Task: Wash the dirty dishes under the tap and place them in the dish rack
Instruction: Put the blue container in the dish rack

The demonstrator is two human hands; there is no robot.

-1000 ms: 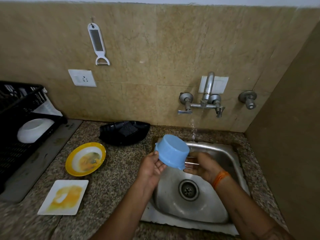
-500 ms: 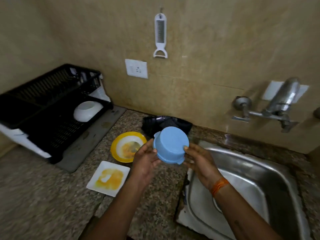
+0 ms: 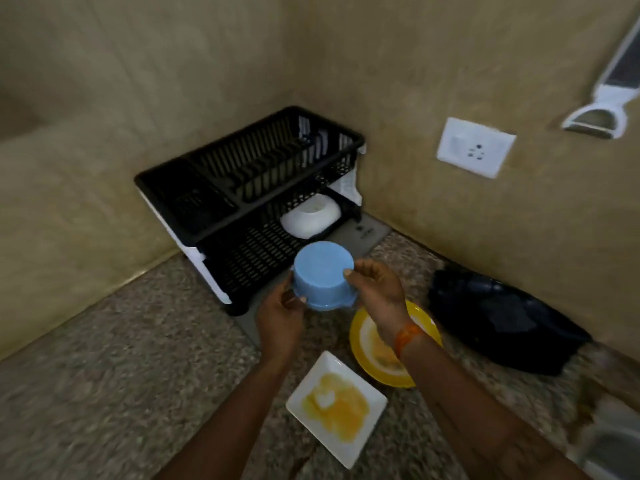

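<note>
both hands hold the bowl [image 3: 323,273] upside down, left hand [image 3: 281,318] fingers curled at its rim, right hand [image 3: 375,293] pinching the side. it hangs just before the rack [image 3: 242,188], lower tier. best to set it mouth-down at 7 o'clock of the white bowl [image 3: 310,216], apart from it.

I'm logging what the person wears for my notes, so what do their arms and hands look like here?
Both forearms are bare, with no sleeves in view and no gloves. The left hand wears nothing visible. The right hand has an orange thread band around its wrist. No rings or watch can be made out.
</note>
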